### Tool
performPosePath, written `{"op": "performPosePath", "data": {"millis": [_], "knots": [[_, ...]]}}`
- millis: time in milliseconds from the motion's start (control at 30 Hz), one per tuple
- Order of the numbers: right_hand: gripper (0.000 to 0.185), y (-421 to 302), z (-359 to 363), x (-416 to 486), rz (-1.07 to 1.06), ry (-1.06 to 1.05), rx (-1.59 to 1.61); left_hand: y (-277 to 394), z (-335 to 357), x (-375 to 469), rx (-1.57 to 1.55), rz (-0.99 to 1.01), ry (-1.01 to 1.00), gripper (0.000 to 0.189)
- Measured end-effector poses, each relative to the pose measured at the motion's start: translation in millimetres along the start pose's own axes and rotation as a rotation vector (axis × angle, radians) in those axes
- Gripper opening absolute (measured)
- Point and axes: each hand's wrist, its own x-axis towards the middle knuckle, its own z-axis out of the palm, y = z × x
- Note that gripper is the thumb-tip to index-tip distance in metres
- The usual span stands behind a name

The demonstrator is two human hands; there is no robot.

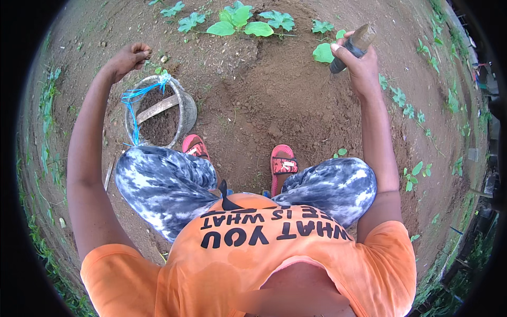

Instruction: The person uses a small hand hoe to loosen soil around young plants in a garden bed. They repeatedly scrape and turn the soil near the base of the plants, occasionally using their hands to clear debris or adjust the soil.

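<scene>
My left hand (129, 59) hovers beyond the far left rim of a grey bucket (189, 110), its soil-stained fingers curled inward. Whether anything is inside them is hidden. Dark, crumbly soil (156, 126) fills part of the bucket, and a flat wooden slat (157, 108) lies slantwise across it. Blue plastic string (136, 94) is tied to the rim. On the right, my right hand (358, 63) grips a short, thick wooden handle (363, 37) with dark wrapping round its lower part. Beneath that hand is bare brown ground (293, 91); no blade can be made out clearly.
Broad-leaved seedlings (239, 23) and lobed-leaf vines (400, 97) grow ahead and to the right. A green leaf (323, 53) is close to the handle. My feet wear red sandals (283, 164), the left one near the bucket. A small seedling (340, 152) stands by my right knee.
</scene>
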Motion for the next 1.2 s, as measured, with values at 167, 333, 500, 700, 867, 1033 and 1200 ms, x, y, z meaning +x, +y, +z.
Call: {"op": "performPosePath", "data": {"millis": [167, 333, 500, 700, 867, 1033, 1200], "knots": [[0.051, 8, 8, 4, 0.034, -0.017, 0.138, -77, -59, -113, 0.407, -0.310, 0.203, 0.029], [0.053, 6, 10, 7, 0.063, -0.014, 0.143, -67, -38, -142, 0.626, -0.017, 0.313, 0.043], [0.053, -18, 19, 10, 0.024, -0.080, 0.127, 18, 11, -120, 0.334, 0.308, 0.155, 0.038], [0.029, -60, 46, 5, -0.161, -0.110, 0.080, 102, 75, -124, 0.405, 0.634, 0.029, 0.040], [0.028, -92, 66, -7, -0.238, -0.119, -0.027, 124, 135, -101, 0.578, 0.650, -0.022, 0.033], [0.029, -101, 99, 4, -0.276, -0.174, -0.034, 96, 205, -48, 0.769, 0.501, -0.132, 0.032], [0.023, -61, 120, 22, -0.177, -0.241, -0.058, -1, 300, 22, 0.738, 0.274, -0.135, 0.044]]}}
